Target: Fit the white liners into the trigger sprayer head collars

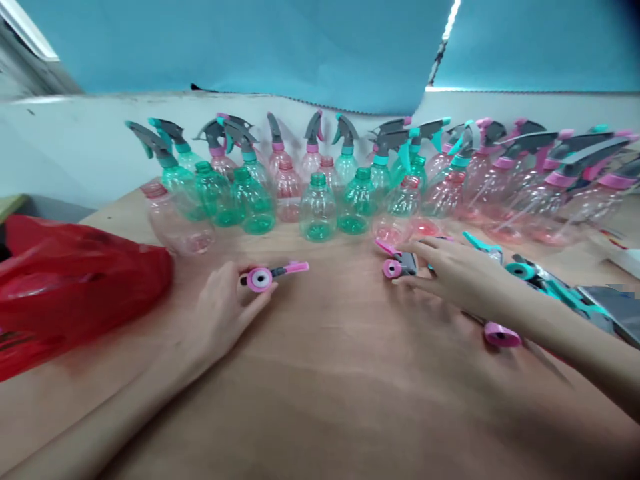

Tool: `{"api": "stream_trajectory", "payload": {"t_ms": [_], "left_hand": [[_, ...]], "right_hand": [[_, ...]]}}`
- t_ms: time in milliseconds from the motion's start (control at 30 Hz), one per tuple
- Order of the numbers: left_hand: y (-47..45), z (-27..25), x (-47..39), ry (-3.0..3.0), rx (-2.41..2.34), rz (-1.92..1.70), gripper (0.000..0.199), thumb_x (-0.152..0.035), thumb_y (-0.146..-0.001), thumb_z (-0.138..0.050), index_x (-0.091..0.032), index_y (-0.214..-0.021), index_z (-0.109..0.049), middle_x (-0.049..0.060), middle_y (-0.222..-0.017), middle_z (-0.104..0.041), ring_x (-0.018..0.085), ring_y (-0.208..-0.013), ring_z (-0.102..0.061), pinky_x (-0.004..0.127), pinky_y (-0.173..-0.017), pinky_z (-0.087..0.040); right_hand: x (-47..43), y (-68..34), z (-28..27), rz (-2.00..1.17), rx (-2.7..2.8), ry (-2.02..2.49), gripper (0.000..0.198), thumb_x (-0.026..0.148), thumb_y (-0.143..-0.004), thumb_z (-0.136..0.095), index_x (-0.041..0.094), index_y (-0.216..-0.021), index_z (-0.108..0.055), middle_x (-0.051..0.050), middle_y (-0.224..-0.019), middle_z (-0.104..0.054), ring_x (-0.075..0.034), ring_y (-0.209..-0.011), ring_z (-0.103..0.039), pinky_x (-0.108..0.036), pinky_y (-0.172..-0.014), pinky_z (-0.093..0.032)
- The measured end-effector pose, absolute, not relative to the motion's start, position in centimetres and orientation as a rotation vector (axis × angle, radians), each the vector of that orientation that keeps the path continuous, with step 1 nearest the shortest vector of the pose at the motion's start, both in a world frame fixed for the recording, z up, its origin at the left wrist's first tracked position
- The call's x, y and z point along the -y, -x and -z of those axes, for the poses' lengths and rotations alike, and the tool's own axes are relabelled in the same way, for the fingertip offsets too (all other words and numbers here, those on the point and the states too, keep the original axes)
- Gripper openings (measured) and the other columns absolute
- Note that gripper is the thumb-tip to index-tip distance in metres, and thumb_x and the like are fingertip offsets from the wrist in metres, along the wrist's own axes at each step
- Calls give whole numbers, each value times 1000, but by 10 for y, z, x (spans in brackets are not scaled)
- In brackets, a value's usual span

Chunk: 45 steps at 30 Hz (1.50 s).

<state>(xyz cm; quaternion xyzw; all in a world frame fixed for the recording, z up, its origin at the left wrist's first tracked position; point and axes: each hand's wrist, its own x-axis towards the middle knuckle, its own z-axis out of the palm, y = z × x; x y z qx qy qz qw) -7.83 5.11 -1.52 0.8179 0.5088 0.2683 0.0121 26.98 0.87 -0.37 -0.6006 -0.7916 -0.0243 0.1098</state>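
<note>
My left hand [225, 300] is closed on a pink and grey spray nozzle [259, 279], its round collar facing me and its pink trigger pointing right. On the other side, my right hand [440, 267] has its thumb and fingers around a second pink and grey spray nozzle [393, 268], just above the table. Behind both hands stand uncapped bottles, among them a clear green one [318, 213] and a pink one [393, 210]. Loose teal spray nozzles [521, 270] lie beyond my right forearm, and a pink collar [501, 335] shows below it.
A red plastic bag [90, 287] lies at the left of the wooden table [310, 387]. Several bottles with sprayers fitted, such as a pink one [545, 193], crowd the back right. A white wall and a blue curtain [250, 47] rise behind them.
</note>
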Motion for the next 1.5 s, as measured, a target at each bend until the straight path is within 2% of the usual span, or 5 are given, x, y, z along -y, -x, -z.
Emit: {"api": "stream_trajectory", "payload": {"t_ms": [400, 700, 967, 1167, 1500], "left_hand": [[102, 27, -75, -2634, -1522, -663, 37, -45, -84, -61, -19, -107, -51, 7, -107, -61, 28, -103, -55, 44, -88, -42], [89, 17, -51, -2715, -1366, -817, 33, -36, -86, -60, -18, -112, -52, 9, -119, -57, 26, -112, -51, 42, -93, -39], [67, -5, -9, -2696, -791, -1095, 29, -27, -82, -64, -19, -109, -57, 8, -111, -63, 23, -107, -56, 39, -96, -38], [54, -24, -5, -2165, -805, -635, 20, -29, -94, -44, -21, -102, -61, 2, -99, -66, 17, -92, -61, 29, -80, -47], [1, -8, -20, -1260, -387, -187, 55, -50, -67, -76, -20, -111, -60, 6, -110, -61, 23, -101, -57, 33, -86, -43]], "right_hand": [[-27, -265, 13, -183, 2421, 1725, 30, 42, -83, -56, 22, -103, -66, -3, -69, -61, -21, -59, -58, -30, -52, -40], [-11, -209, -6, -376, 2404, 1398, 34, 53, -84, -56, 25, -102, -63, -6, -95, -60, -17, -69, -55, -32, -63, -47], [10, -175, -18, -755, 2209, 1064, 21, 33, -84, -64, 24, -102, -59, -2, -102, -63, -16, -92, -61, -29, -78, -53], [30, -184, -16, -849, 2196, 1000, 26, 32, -82, -68, 26, -105, -58, 2, -100, -65, -13, -90, -62, -25, -79, -49], [47, -212, -33, -710, 2456, 863, 25, 30, -88, -60, 28, -113, -62, -4, -132, -51, -19, -127, -39, -34, -102, -35]]}}
